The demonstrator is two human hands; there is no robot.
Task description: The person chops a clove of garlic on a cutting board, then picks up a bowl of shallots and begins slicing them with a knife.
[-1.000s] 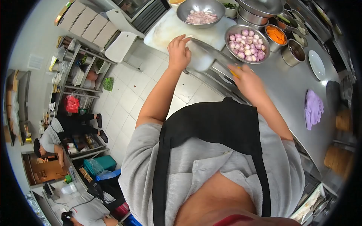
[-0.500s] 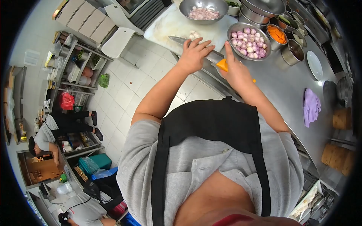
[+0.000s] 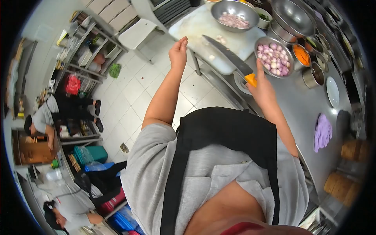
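Observation:
In my right hand (image 3: 263,92) is a kitchen knife (image 3: 231,55) with a yellow handle, its broad blade slanting up and left over the white cutting board (image 3: 188,29). My left hand (image 3: 178,54) is raised off the board's left edge, above the floor. Its fingers are pressed together, and I cannot make out whether anything is between them. A few pale shallot pieces (image 3: 221,39) lie on the board by the blade. Close to my right hand stands a metal bowl (image 3: 290,72) of peeled purple shallots (image 3: 273,58). Chopped shallots fill part of another metal bowl (image 3: 248,13) on the board.
On the steel counter (image 3: 297,105) are a pot of sliced carrots (image 3: 301,55), a metal pot (image 3: 313,78), a white oval plate (image 3: 333,92) and a purple cloth (image 3: 323,133). A white chair (image 3: 137,33) stands left of the board. Two other people are at the far left.
My left hand has left the knife blade and moved left, off the board, its fingers now drawn together. My right hand still holds the knife, now turned more steeply. The camera view has shifted.

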